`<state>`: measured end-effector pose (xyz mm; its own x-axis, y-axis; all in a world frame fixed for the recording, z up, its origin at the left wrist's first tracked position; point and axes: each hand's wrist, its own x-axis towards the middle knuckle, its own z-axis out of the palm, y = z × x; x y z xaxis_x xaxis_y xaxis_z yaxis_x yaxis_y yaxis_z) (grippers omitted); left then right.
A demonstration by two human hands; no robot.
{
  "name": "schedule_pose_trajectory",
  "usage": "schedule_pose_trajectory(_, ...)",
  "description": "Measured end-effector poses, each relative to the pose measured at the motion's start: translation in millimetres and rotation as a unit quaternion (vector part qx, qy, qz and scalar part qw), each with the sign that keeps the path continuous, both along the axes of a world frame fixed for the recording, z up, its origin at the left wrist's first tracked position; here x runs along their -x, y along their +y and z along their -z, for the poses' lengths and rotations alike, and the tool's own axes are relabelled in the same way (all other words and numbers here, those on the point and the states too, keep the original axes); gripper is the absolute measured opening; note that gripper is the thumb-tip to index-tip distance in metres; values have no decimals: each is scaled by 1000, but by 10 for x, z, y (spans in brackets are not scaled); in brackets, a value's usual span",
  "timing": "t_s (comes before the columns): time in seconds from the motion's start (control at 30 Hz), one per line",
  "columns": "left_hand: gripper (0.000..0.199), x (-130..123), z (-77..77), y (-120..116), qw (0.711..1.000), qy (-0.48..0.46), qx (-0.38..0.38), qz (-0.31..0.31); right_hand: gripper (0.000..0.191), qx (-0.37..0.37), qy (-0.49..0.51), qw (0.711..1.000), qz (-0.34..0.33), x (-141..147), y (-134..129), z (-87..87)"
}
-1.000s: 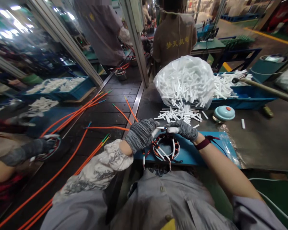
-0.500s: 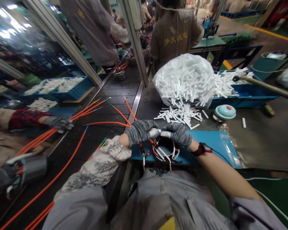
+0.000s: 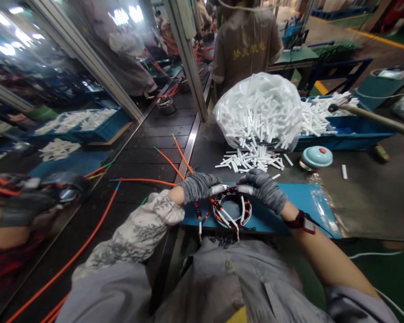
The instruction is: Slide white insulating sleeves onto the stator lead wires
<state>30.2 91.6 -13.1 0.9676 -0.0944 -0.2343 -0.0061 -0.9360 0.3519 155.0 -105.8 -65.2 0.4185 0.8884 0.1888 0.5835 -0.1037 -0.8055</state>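
A ring-shaped motor stator (image 3: 248, 214), wound with black, orange and white leads, lies on a blue mat (image 3: 296, 206) in front of me. My left hand (image 3: 202, 186), in a grey glove with a white fingertip, pinches at its far left edge. Whatever those fingers hold is too small to make out. At the far right edge is my right hand (image 3: 264, 190), gloved alike, its fingers bent and pressed together. What lies in them is hidden. White sleeves (image 3: 235, 222) on the leads hang off the near side.
White tubes (image 3: 256, 159) spill from a clear plastic bag (image 3: 259, 107) behind the mat. A light-blue round container (image 3: 316, 157) stands to the right. Orange cables (image 3: 87, 242) cross the dark conveyor (image 3: 134, 157) on the left, near a co-worker's gloved hand (image 3: 23, 206).
My hands have drawn apart at the stator's far rim, the right one moving rightward. On the left, the co-worker's hands and the orange cables there have shifted.
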Motion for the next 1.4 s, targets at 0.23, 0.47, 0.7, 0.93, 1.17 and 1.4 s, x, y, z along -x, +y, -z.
schedule_pose_trajectory(0.23,33,-172,163,-291,996,-81,33,-1,32,-21,152,986,61,-27,-141,174)
schedule_pose_trajectory(0.47,27,4,331,67,960,-169,-14,-221,39,72,-119,968,207,-479,-544,393)
schedule_pose_trajectory(0.7,41,346,426,40,949,-267,-153,-66,37,232,-258,916,201,-656,-681,626)
schedule_pose_trajectory(0.93,26,264,433,-164,965,-226,-110,-69,42,150,-226,933,235,-477,-641,455)
schedule_pose_trajectory(1.17,26,274,481,-212,971,-222,-31,-76,41,-12,91,960,266,74,-531,278)
schedule_pose_trajectory(1.4,30,281,527,-139,969,-233,-48,-63,41,-17,175,958,226,42,-432,275)
